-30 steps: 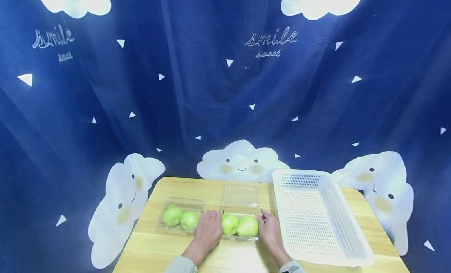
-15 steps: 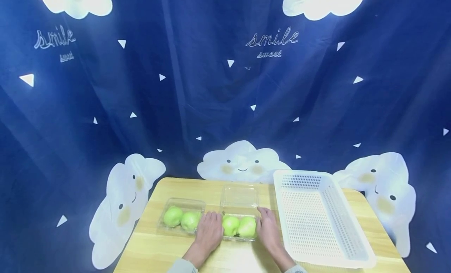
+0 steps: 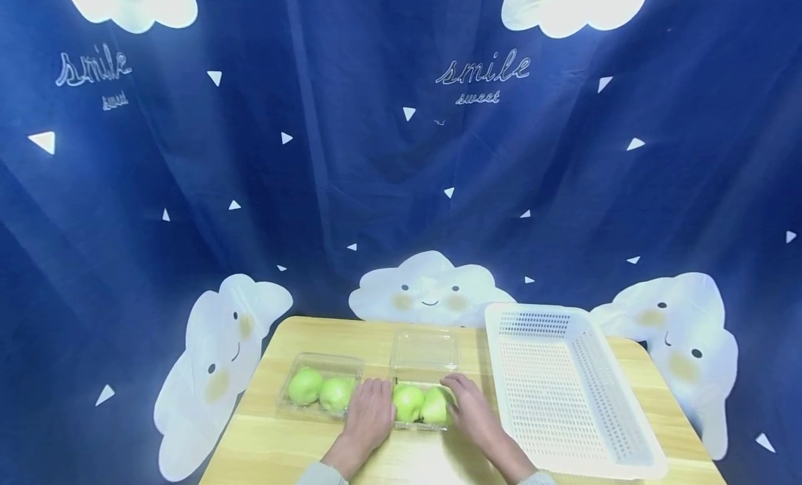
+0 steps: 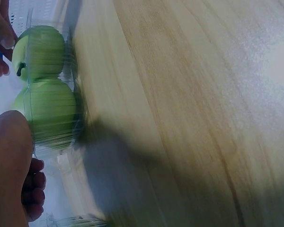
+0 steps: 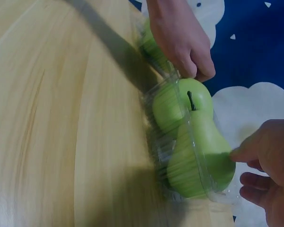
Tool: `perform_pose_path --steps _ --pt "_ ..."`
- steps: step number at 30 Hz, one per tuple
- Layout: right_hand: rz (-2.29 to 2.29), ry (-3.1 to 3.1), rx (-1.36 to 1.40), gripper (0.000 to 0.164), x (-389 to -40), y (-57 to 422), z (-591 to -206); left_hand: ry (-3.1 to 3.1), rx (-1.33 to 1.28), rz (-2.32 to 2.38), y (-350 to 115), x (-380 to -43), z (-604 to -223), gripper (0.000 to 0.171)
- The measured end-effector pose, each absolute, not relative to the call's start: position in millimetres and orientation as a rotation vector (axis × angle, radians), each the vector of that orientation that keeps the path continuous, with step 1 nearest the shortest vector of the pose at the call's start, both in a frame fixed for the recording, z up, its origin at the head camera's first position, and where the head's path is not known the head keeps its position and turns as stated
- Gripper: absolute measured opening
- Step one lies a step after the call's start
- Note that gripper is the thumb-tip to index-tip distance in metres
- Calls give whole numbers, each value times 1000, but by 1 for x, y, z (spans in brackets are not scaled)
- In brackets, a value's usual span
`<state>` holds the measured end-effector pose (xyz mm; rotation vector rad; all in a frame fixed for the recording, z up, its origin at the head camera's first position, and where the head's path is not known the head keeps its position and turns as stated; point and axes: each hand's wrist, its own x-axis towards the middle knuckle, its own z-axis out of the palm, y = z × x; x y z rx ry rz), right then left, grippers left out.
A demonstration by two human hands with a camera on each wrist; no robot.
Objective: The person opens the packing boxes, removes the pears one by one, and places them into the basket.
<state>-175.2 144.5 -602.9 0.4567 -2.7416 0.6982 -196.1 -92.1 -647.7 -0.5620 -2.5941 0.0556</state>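
In the head view, a clear plastic clamshell box (image 3: pixel 421 426) sits mid-table with its lid (image 3: pixel 426 350) folded back. Inside lie a round green apple (image 3: pixel 409 403) and, to its right, a green pear (image 5: pixel 199 163) with a dark stem. My left hand (image 3: pixel 370 412) holds the box's left end, thumb at the rim and the other fingers down outside the wall. Over the right end reaches my right hand (image 3: pixel 471 410); its foremost fingertip is right at the pear's side in the right wrist view, the other fingers loosely bent.
Left of my left hand stands a second clear box (image 3: pixel 326 360) with two green apples (image 3: pixel 321 390). A large white perforated basket (image 3: pixel 576 387) is at the right, close to my right forearm. Behind the wooden table (image 3: pixel 250 429) hangs a blue curtain (image 3: pixel 388 158) with clouds.
My right hand has moved left from beside the box's right end to over the pear. My left hand stays at the box's left end, and the fruit keeps its place.
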Motion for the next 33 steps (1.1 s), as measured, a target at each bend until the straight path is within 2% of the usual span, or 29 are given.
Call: perform_pose_path --steps 14,33 --pt "621 -2744 782 42 -173 151 -597 -2657 -544 48 -91 -193 -647 16" --pt "490 -2828 900 54 -181 151 -598 -2695 -545 58 -91 -193 -643 18"
